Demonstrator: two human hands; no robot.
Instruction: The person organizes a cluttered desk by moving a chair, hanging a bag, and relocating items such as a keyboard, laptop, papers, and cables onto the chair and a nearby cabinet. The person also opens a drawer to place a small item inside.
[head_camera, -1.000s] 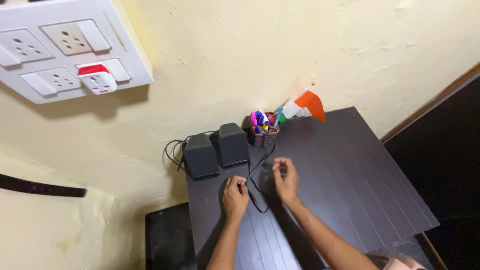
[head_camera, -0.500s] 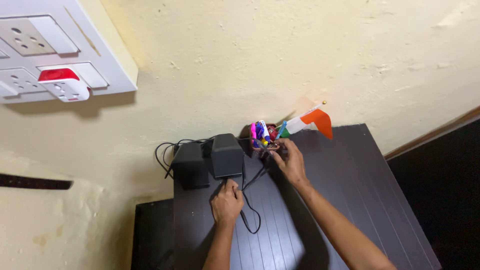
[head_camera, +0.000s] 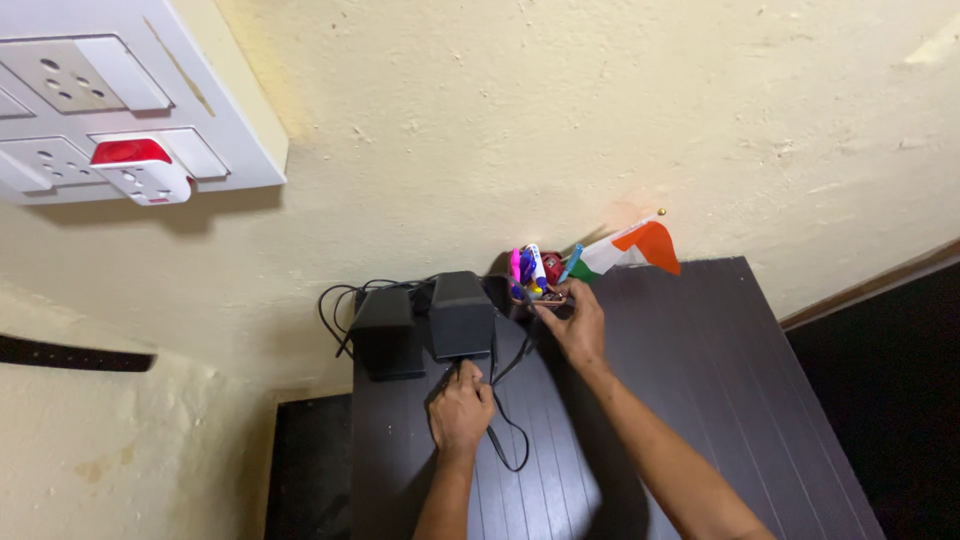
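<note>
We found the back-left corner crowded: two speakers (head_camera: 425, 322), cable (head_camera: 505, 420), pen holder (head_camera: 535, 285) against the wall. The dark desk (head_camera: 720, 400) lay open rightward.

Both arms are bare to the elbow, no sleeves, and the left hand (head_camera: 460, 406) and right hand (head_camera: 573, 325) wear no gloves, rings or watch.

White socket panel (head_camera: 120, 100) (red-topped plug), small flag (head_camera: 635, 250), cream wall (head_camera: 600, 100)
</note>
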